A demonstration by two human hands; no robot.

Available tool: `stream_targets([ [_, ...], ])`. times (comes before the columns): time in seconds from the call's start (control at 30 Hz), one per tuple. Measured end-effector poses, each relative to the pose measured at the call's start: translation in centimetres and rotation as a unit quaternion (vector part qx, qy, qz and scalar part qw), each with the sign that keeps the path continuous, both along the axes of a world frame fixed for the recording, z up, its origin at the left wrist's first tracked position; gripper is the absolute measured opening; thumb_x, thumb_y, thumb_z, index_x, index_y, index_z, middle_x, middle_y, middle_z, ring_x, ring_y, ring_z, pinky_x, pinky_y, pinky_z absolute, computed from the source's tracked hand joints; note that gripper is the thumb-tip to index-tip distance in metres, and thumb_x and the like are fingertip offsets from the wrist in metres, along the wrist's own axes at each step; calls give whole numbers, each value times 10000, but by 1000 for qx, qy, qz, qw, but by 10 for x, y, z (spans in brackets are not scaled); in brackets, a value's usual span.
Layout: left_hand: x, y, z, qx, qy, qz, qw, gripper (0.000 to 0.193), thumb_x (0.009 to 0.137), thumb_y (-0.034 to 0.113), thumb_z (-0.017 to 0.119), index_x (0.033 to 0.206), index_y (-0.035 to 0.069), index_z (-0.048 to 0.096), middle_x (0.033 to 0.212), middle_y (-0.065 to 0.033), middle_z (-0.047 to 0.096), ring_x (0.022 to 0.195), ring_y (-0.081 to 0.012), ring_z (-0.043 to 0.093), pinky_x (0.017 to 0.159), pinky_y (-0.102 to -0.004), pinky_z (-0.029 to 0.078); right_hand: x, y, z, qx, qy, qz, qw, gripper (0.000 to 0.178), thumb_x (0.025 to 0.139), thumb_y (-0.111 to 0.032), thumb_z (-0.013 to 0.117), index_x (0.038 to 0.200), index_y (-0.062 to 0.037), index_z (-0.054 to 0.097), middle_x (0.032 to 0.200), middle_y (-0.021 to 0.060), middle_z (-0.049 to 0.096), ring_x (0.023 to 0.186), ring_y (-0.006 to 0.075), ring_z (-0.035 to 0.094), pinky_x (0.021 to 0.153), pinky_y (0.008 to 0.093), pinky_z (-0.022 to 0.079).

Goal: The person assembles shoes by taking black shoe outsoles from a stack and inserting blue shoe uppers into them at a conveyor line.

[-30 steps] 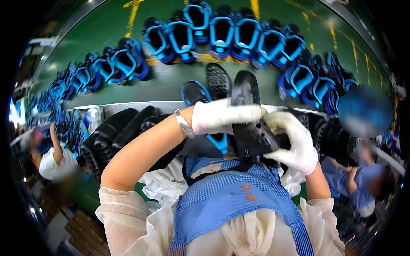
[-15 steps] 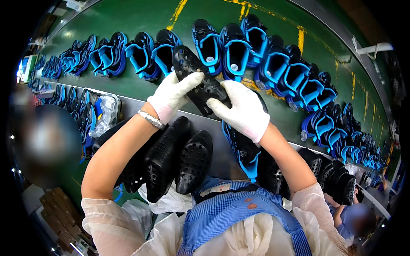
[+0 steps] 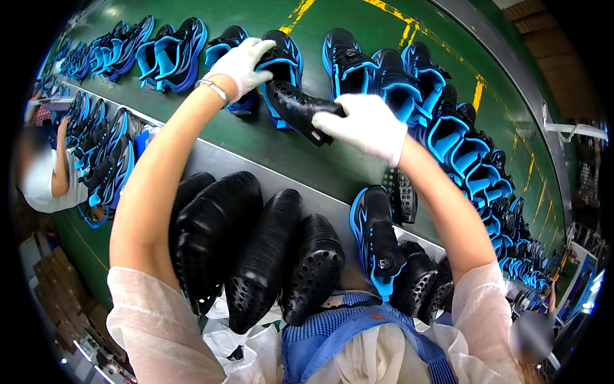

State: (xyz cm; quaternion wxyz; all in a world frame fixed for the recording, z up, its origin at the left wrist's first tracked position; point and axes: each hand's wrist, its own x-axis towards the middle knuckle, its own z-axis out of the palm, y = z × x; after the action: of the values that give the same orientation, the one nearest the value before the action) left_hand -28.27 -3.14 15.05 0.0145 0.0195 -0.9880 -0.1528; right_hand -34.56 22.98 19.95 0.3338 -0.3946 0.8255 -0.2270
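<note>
My right hand (image 3: 368, 128), in a white glove, grips a black perforated plastic shoe tree (image 3: 291, 105) by one end, thumb over its top. The tree's other end points left, over a black and blue sneaker (image 3: 291, 54) on the green surface. My left hand (image 3: 240, 67), also gloved, reaches to the left side of that sneaker with fingers and thumb spread. Whether it touches the sneaker is hard to tell. Closer to me, several black shoe trees (image 3: 265, 246) lie side by side, and a single sneaker (image 3: 375, 233) rests to their right.
Rows of black and blue sneakers (image 3: 457, 144) curve along the green surface (image 3: 256, 150) to both sides. A metal edge (image 3: 300, 189) runs along its near side. At far left a person in white (image 3: 48, 179) sits by more sneakers; another person (image 3: 534, 336) is at lower right.
My left hand has let go of the shoe tree and moved up and left to a sneaker. My right hand keeps the tree, now tilted flatter. The view has shifted.
</note>
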Motion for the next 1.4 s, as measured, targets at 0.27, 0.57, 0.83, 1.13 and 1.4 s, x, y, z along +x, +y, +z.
stream_targets([
  [0.27,-33,-4,-11,22,-46,49,997,350,870,187,554,1197,78,613,1096,-215,640,1029,-368,605,917,-405,481,-44,-78,-1,100,156,122,975,503,809,-453,499,868,3,702,875,223,680,830,366,662,759,403,527],
  [0.57,-15,-22,-8,51,-26,51,997,348,851,103,603,1196,61,592,1090,-193,645,1001,-348,622,891,-370,497,-55,-92,-8,124,56,104,985,421,795,-395,498,802,-28,705,863,201,687,800,335,662,744,390,528],
  [0.83,-34,0,-7,70,32,10,997,361,857,165,619,1199,54,590,1061,-209,647,957,-357,634,854,-368,508,-23,-111,-63,77,238,76,965,330,855,-307,529,893,-36,714,909,200,691,862,358,676,774,434,536],
  [1.13,12,46,-7,103,-41,-87,990,395,764,271,641,1075,28,629,974,-222,649,938,-380,618,868,-426,498,-57,-145,-69,171,122,91,973,263,796,-144,666,1048,-83,708,1097,121,687,986,300,667,827,360,535],
  [1.4,-14,56,-61,108,-364,-11,925,479,817,376,654,1232,149,579,1148,-71,652,1047,-215,622,913,-327,480,-39,-157,-101,93,145,-4,985,307,867,-173,581,1132,-33,646,1169,192,631,1048,328,630,891,382,520],
])
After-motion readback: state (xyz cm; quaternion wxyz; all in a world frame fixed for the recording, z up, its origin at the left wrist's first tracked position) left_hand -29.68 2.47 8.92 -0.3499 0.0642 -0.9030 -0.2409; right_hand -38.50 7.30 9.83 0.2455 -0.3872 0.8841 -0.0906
